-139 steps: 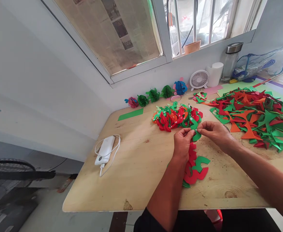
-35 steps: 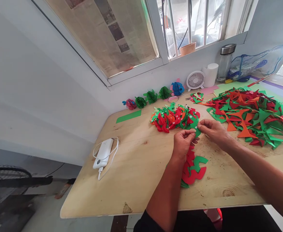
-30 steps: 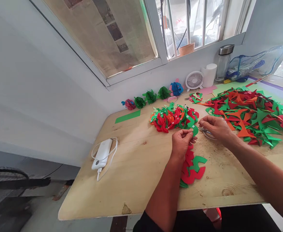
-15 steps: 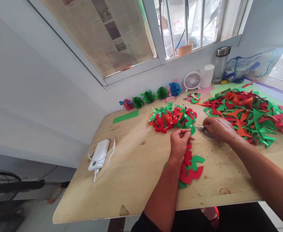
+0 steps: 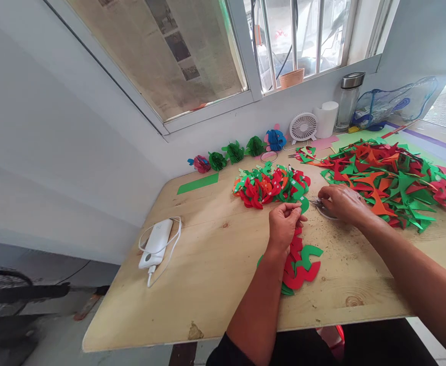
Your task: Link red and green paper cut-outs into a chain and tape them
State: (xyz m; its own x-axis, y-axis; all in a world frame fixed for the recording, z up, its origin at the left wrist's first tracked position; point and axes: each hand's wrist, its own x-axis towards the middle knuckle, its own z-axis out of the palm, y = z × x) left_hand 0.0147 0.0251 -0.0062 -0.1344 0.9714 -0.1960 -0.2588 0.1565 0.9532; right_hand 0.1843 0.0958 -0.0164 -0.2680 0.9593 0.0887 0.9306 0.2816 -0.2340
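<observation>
L. hand (image 5: 283, 226): thumb + fingertips pinched tog. on green cutout (image 5: 304, 205), approx. midway btwn near and far edges of bench (image 5: 208, 284), at near side of mixed cutout heap (image 5: 259, 195). R. hand (image 5: 343, 203): fingers curled, nearly closed, at metal tool (image 5: 317, 202) by pale round item (image 5: 328, 217); tool part. hidden, so can't confirm hold. Loose red/green cutouts (image 5: 297, 277): alongside L. forearm (image 5: 259, 300), twd. near edge. Scrap pile (image 5: 383, 178): R. of heap, extending twd. far edge. Green strip (image 5: 198, 184): nr. far L. corner. White power bank (image 5: 158, 241): nr. L. edge. Small white fan (image 5: 303, 126): at far edge.
</observation>
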